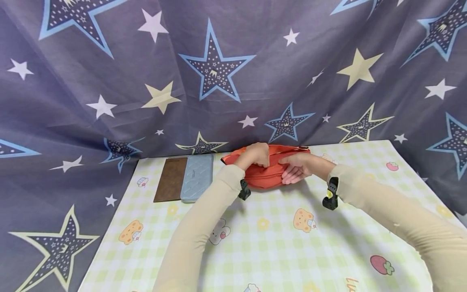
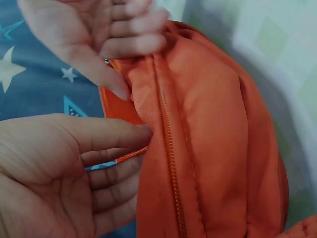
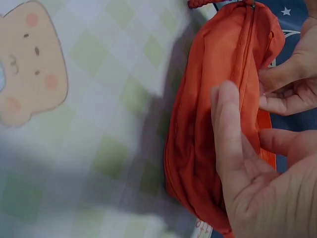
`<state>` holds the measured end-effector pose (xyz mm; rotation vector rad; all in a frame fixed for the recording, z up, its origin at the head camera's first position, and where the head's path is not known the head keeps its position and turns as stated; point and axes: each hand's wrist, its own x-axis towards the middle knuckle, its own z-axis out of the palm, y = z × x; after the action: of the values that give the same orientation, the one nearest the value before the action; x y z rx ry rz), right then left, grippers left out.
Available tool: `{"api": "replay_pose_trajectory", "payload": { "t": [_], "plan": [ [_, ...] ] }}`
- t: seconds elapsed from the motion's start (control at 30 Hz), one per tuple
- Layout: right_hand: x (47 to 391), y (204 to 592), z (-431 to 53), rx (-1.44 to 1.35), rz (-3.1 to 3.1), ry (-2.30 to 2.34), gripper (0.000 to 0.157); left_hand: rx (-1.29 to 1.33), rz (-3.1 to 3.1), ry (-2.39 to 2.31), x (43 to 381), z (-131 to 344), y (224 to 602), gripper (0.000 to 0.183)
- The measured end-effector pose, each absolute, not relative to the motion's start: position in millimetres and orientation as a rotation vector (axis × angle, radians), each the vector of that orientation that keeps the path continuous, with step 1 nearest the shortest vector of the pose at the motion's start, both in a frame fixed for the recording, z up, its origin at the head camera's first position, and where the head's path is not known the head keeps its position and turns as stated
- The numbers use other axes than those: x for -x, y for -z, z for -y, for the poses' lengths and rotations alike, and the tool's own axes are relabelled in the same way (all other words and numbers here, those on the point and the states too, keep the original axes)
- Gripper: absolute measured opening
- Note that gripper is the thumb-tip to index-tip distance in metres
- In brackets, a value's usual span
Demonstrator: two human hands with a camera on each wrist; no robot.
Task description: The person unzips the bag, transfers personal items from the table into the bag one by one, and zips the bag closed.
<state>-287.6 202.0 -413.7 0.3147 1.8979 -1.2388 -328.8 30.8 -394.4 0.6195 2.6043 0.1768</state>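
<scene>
An orange-red zippered bag (image 1: 268, 174) stands at the back of the table against the curtain. My left hand (image 1: 257, 154) is at its upper edge, its thumb and index finger pinching the fabric there. In the left wrist view, a zipper line runs down the bag (image 2: 213, 114) beside my left hand (image 2: 54, 163). My right hand (image 1: 297, 166) grips the bag's right part, thumb at the top edge and fingers flat along the front. The right wrist view shows my right hand (image 3: 267, 188) on the bag (image 3: 198, 114). The inside of the bag is hidden.
Left of the bag, a light blue quilted case (image 1: 197, 178) lies beside a flat brown case (image 1: 169, 178), probably wallets or notebooks. A checked cloth (image 1: 262, 251) with cartoon prints covers the table. A dark star-patterned curtain (image 1: 226, 117) hangs right behind it.
</scene>
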Motion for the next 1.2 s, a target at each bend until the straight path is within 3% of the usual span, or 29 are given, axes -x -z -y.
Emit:
{"api": "replay_pose_trajectory", "payload": {
  "t": [0.33,0.6,0.87,1.13,1.2],
  "plan": [
    [287.3,420.9,-190.5,-0.395,-1.843,1.510,0.030,-0.675,-2.446,-0.564,328.3,-17.4,397.2,0.017],
    [285.4,415.8,-189.6,-0.314,-1.940,1.523,0.038,-0.740,-2.710,-0.510,323.9,-26.1,409.2,0.023],
    [281.1,413.2,-190.2,-0.238,-2.004,1.608,0.025,-0.696,-2.787,-0.512,322.5,-30.6,415.7,0.012],
    [276.7,414.3,-190.4,-0.320,-1.901,1.678,0.025,-0.552,-2.873,-0.330,325.9,-30.6,410.1,0.034],
    [276.1,412.4,-188.7,-0.365,-1.836,1.701,0.032,-0.515,-2.892,-0.416,328.0,-27.8,406.6,0.036]
  ]
}}
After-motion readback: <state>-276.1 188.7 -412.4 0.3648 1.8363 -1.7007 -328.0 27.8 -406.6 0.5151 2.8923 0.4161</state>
